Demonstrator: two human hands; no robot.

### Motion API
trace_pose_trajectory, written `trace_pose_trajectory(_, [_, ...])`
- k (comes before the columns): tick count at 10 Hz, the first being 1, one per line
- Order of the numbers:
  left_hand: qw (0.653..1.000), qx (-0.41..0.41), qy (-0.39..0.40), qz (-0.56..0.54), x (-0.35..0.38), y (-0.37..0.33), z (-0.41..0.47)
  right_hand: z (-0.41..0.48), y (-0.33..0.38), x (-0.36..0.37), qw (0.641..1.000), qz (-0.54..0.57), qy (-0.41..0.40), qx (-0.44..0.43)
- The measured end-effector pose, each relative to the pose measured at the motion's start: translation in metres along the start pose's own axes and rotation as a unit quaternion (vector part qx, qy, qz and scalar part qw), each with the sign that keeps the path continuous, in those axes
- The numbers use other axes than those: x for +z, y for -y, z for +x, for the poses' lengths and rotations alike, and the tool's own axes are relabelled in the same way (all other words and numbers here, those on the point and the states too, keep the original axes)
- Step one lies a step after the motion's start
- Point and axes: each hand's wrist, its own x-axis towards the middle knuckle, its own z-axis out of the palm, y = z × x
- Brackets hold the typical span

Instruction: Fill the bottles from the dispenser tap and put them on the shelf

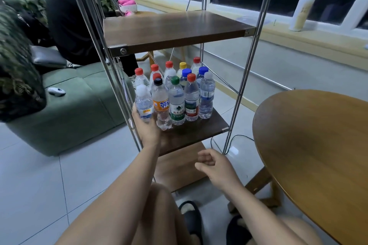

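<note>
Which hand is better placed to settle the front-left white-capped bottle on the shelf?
Left. The left hand grips the white-capped bottle at the shelf edge; the right hand is loosely curled, empty, below it.

Clear plastic bottles point(180, 85) clustered upright on middle shelf board point(199, 131); caps red, blue, yellow, green, black, white. Front row from left: white-capped bottle point(143, 105) held in left hand point(145, 127), orange-labelled bottle point(161, 103), green-capped bottle point(176, 103), red-capped bottle point(191, 101), blue-labelled bottle point(206, 97).

Home living room: green sofa point(79, 103)
</note>
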Motion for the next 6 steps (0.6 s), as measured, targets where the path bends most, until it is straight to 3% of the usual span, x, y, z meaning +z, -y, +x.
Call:
trace_pose_trajectory(4, [0.997,-0.048,0.028,0.043,0.002,0.017,0.005,-0.015,0.017,-0.019,1.000,-0.001,-0.015,0.005])
trace_pose_trajectory(5, [0.997,-0.069,0.024,0.034,0.004,0.070,0.011,-0.024,0.022,-0.041,0.999,-0.017,-0.028,0.001])
trace_pose_trajectory(6, [0.993,-0.113,0.028,0.027,0.014,0.046,-0.017,-0.031,0.027,-0.062,0.998,0.001,-0.069,-0.012])
